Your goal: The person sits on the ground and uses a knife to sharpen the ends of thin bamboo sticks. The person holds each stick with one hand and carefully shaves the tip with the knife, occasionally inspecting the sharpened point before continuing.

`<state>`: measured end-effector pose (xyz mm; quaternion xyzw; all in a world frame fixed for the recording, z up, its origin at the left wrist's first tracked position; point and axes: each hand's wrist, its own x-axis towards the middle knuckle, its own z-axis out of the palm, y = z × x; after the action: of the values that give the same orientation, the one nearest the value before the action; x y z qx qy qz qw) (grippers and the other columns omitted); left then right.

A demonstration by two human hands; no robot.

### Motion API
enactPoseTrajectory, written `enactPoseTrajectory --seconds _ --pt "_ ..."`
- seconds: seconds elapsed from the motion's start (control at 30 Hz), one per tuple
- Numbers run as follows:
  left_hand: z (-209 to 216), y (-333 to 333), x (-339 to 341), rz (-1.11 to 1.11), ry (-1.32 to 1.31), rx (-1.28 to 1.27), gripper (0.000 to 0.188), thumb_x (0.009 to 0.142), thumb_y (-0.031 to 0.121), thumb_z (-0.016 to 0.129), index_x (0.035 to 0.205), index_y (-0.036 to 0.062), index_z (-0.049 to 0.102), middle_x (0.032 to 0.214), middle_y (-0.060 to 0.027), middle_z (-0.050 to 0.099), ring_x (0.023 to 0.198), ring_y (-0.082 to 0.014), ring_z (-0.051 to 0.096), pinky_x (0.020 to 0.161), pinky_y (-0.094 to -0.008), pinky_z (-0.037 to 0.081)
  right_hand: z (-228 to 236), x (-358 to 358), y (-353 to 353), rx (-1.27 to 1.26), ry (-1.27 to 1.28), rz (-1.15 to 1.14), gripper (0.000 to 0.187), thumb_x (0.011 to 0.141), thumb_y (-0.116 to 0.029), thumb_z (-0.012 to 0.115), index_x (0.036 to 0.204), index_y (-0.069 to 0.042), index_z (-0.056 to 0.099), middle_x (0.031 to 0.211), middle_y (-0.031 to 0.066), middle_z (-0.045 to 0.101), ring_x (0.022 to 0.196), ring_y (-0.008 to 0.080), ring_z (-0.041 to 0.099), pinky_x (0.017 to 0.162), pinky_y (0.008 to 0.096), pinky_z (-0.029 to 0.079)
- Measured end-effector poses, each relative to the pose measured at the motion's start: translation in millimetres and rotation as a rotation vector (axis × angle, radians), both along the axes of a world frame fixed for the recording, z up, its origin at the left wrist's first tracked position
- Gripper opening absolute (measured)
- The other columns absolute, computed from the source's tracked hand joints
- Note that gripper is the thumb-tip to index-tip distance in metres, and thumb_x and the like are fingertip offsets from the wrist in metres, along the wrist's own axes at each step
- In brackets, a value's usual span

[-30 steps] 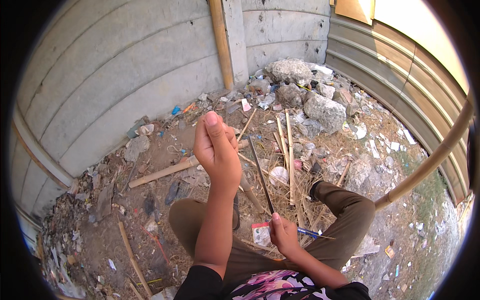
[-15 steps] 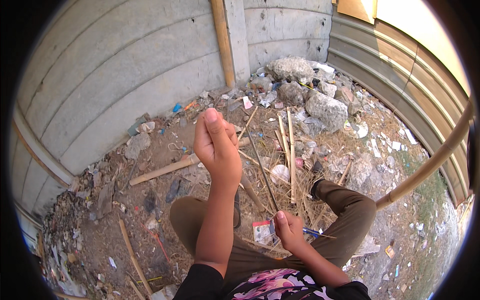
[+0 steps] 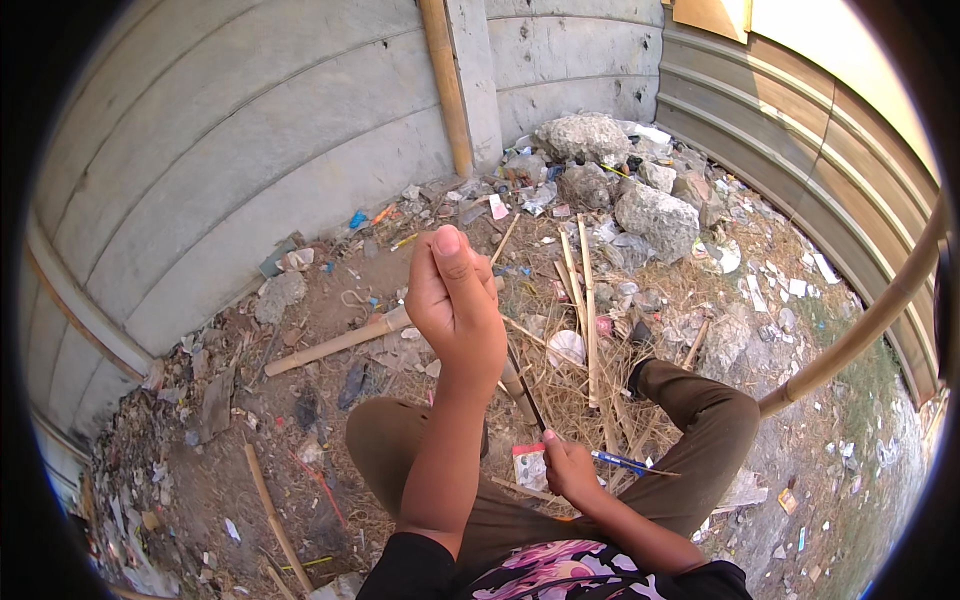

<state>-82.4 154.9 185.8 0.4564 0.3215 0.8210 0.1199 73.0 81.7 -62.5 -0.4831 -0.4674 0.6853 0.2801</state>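
My left hand point(image 3: 455, 285) is raised in front of me, closed with the thumb pressed over the curled fingers. Whatever it grips, if anything, is hidden. Lower and to the right, my right hand point(image 3: 570, 468) is wrapped round the near end of a long thin dark strip point(image 3: 527, 388), which looks like a blade. The strip slants up and left, and its far end passes out of sight behind my left hand. Just right of my right hand, a narrow blue-and-white item point(image 3: 622, 461) lies by my thigh. A red-and-white packet point(image 3: 530, 465) is on the ground beside that hand.
Pale bamboo strips point(image 3: 588, 310) lie ahead on dry shavings. A thicker bamboo pole point(image 3: 340, 342) rests left of centre. Rocks point(image 3: 655, 220) and litter are heaped by the concrete wall point(image 3: 270, 130). A curved bamboo pole point(image 3: 860, 320) crosses the right side near corrugated sheeting point(image 3: 760, 125).
My left hand has shifted slightly right and down in view. The dark strip has swung, so its upper part now hides behind that hand. My right hand keeps its grip.
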Motion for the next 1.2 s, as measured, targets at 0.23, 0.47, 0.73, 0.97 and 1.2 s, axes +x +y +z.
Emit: enactPoseTrajectory --seconds 0.23,0.47,0.73,0.97,1.2 --pt "-2.6 13.4 -21.5 0.114 -0.042 -0.008 0.042 0.107 0.042 0.045 0.078 0.0113 0.040 0.061 0.0071 0.027 0.048 -0.0020 0.024 0.041 -0.0222 0.017 95.3 11.0 9.1 0.596 0.256 -0.136 0.057 0.106 -0.050 0.038 0.070 -0.007 0.046 0.053 0.0021 0.044 0.044 0.0093 0.039 0.043 0.0258 0.030" --pt "-0.2 35.3 -42.4 0.177 -0.093 -0.041 0.042 0.106 0.043 0.048 0.079 0.0107 0.044 0.059 0.0075 0.027 0.046 -0.0021 0.023 0.040 -0.0219 0.016 -45.5 -9.4 11.2 0.207 -0.216 0.019 0.058 0.102 -0.048 0.049 0.070 0.001 0.059 0.054 0.0058 0.050 0.051 0.0154 0.048 0.052 0.0354 0.041" --pt "-8.5 32.6 -48.2 0.049 -0.090 -0.007 0.041 0.106 0.042 0.048 0.079 0.0109 0.044 0.060 0.0074 0.028 0.045 -0.0017 0.024 0.039 -0.0223 0.017 69.9 2.6 20.0 0.520 -0.096 -0.048 0.062 0.104 -0.049 0.044 0.060 -0.006 0.048 0.048 -0.0001 0.045 0.044 0.0105 0.044 0.044 0.0275 0.033" --pt "-5.6 30.4 -41.5 0.073 -0.084 0.000 0.042 0.105 0.044 0.049 0.079 0.0109 0.044 0.060 0.0068 0.029 0.046 -0.0021 0.024 0.040 -0.0223 0.017 15.5 -1.3 -8.5 0.643 0.112 -0.138 0.046 0.104 -0.036 0.048 0.075 -0.001 0.054 0.055 0.0058 0.046 0.049 0.0109 0.043 0.049 0.0288 0.036" --pt "-1.1 25.1 -45.1 0.077 -0.113 -0.017 0.044 0.103 0.048 0.051 0.080 0.0111 0.044 0.059 0.0066 0.027 0.046 -0.0027 0.023 0.040 -0.0226 0.015 -4.4 2.6 23.1 0.041 -0.175 0.002 0.063 0.102 -0.050 0.047 0.060 -0.005 0.050 0.047 0.0007 0.042 0.044 0.0117 0.045 0.048 0.0321 0.040"
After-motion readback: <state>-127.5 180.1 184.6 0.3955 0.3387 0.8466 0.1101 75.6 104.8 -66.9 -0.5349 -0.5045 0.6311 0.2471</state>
